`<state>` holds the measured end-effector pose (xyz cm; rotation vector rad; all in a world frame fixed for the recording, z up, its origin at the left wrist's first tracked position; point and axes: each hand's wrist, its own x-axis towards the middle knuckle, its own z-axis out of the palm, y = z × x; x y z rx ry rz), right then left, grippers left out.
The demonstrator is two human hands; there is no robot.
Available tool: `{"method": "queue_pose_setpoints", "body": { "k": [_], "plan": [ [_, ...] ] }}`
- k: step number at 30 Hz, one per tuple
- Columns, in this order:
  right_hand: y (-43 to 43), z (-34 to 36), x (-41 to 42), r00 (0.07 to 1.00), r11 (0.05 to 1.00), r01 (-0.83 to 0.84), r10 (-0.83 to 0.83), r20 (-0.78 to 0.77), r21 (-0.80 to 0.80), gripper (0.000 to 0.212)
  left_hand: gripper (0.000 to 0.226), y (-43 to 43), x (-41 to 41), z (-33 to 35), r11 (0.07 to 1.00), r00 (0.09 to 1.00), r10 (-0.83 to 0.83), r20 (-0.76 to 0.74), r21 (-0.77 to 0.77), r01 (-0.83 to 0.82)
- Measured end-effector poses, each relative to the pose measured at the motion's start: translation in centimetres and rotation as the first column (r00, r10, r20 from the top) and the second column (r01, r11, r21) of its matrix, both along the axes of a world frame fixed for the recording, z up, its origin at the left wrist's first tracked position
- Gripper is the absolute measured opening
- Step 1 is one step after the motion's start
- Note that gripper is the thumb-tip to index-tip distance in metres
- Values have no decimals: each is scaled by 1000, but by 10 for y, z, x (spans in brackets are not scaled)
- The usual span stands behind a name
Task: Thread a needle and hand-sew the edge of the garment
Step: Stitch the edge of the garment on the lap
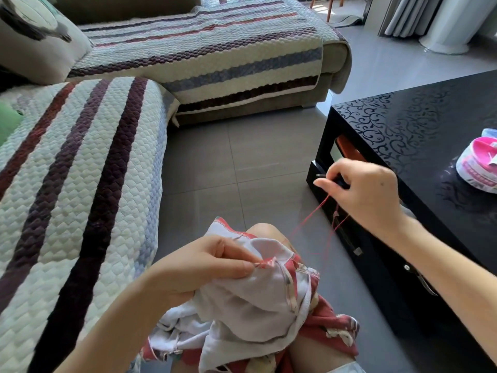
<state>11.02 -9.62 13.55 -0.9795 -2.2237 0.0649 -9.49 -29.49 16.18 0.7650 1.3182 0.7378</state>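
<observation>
Thread [309, 217] taut beneath high right hand [363, 192]

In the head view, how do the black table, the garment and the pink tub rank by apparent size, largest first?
1. black table
2. garment, though it lies nearest the camera, which enlarges it
3. pink tub, cut off by the right edge, clearly smallest

red-and-white garment [250, 313], red thread [309, 219], striped sofa cover [80, 184], black scroll-patterned table [419, 125]

sofa [80, 184] at left, table [403, 130] at right – garment [255, 305] on the lap between; tub [478, 165] on the table.
</observation>
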Motion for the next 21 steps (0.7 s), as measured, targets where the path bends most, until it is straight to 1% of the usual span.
{"method": "queue_pose_setpoints", "body": {
  "k": [1, 2, 3, 4, 5, 6, 7, 8, 9, 10, 11, 12, 13, 14, 15, 16, 17, 18, 19, 20, 21],
  "plan": [
    [10, 5, -1, 1000, 994, -23, 25, 19, -108, 33, 26, 0, 2, 1, 999, 999, -49, 10, 3, 48],
    [18, 8, -2, 992, 951, -102, 120, 46, -293, 34, 25, 1, 2, 1, 996, 996, -85, 24, 3, 85],
    [24, 9, -2, 961, 825, -215, 275, 39, -522, 35, 24, 1, 1, 1, 995, 994, -103, 34, 0, 103],
    [30, 7, 0, 906, 618, -274, 423, 18, -737, 36, 24, 1, -1, 1, 994, 994, -106, 38, -3, 106],
    [36, 4, 3, 842, 414, -256, 540, 9, -873, 40, 24, 2, -3, 0, 995, 994, -103, 36, -6, 104],
    [39, 1, 6, 783, 263, -206, 622, 2, -943, 45, 25, 2, -5, -1, 995, 995, -98, 34, -6, 98],
    [44, -4, 9, 751, 175, -168, 660, -12, -970, 50, 25, 2, -8, -2, 995, 995, -95, 41, -8, 95],
    [48, -8, 12, 750, 138, -160, 660, -30, -978, 52, 25, 2, -10, -3, 996, 994, -93, 58, -12, 94],
    [52, -13, 15, 788, 158, -156, 615, -26, -975, 52, 25, 3, -13, -4, 995, 993, -93, 77, -19, 95],
    [57, -17, 16, 847, 224, -139, 532, 2, -965, 47, 25, 3, -15, -4, 995, 991, -97, 92, -25, 100],
    [63, -22, 18, 905, 337, -92, 421, 63, -937, 40, 27, 2, -17, -4, 994, 989, -104, 103, -30, 108],
    [70, -30, 20, 943, 487, -4, 292, 158, -873, 32, 29, 2, -18, -5, 993, 987, -112, 112, -36, 117],
    [80, -37, 23, 948, 655, 107, 160, 275, -748, 24, 31, 2, -20, -5, 991, 986, -119, 118, -43, 125],
    [91, -44, 27, 917, 792, 216, 36, 397, -572, 20, 33, 1, -21, -5, 990, 985, -123, 123, -49, 130],
    [102, -52, 33, 873, 877, 287, -74, 482, -386, 21, 35, 2, -22, -5, 990, 984, -125, 127, -54, 133],
    [113, -57, 39, 840, 925, 318, -174, 514, -206, 22, 38, 2, -24, -6, 990, 984, -123, 129, -59, 131],
    [126, -66, 46, 823, 950, 309, -242, 514, -46, 20, 40, 3, -25, -7, 990, 984, -118, 132, -63, 127],
    [135, -71, 52, 810, 959, 274, -269, 520, 70, 18, 40, 4, -26, -7, 991, 984, -111, 138, -65, 120],
    [140, -75, 56, 805, 959, 247, -282, 522, 136, 22, 42, 5, -26, -8, 991, 984, -105, 147, -63, 115],
    [142, -79, 59, 803, 958, 234, -286, 522, 164, 28, 45, 6, -26, -8, 992, 982, -103, 158, -59, 114],
    [144, -84, 62, 795, 957, 250, -290, 533, 149, 31, 46, 6, -26, -8, 991, 979, -110, 169, -51, 120]
  ]
}}
